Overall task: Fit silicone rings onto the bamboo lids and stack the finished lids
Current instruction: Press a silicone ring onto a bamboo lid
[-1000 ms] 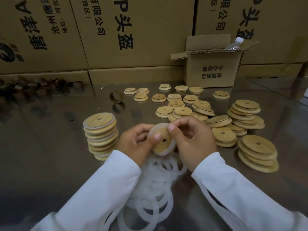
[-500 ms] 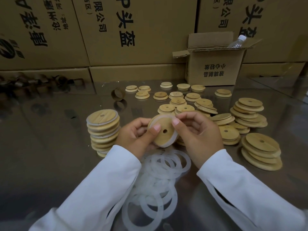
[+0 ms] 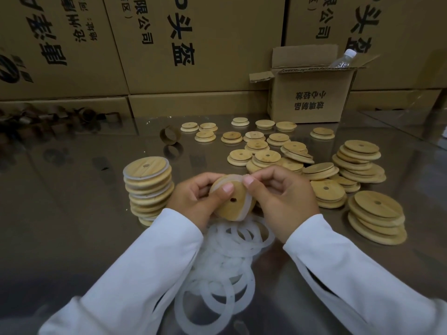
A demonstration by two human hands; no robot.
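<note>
A round bamboo lid with a small centre hole is held up over the table between both hands. My left hand grips its left edge, thumb pressed on the face. My right hand pinches the white silicone ring that wraps the lid's top and right rim. A stack of ringed lids stands to the left. Loose white rings lie in a pile below my hands. Bare lids are scattered and piled behind and to the right.
The shiny metal table carries a tall pile of lids at the right and another behind it. A small open carton with a plastic bottle stands at the back. Large cartons wall the rear. A cardboard ring lies mid-table.
The lid has tilted and turned in my hands, and the ring sits further round its rim. My right fingers have shifted to the lid's top edge.
</note>
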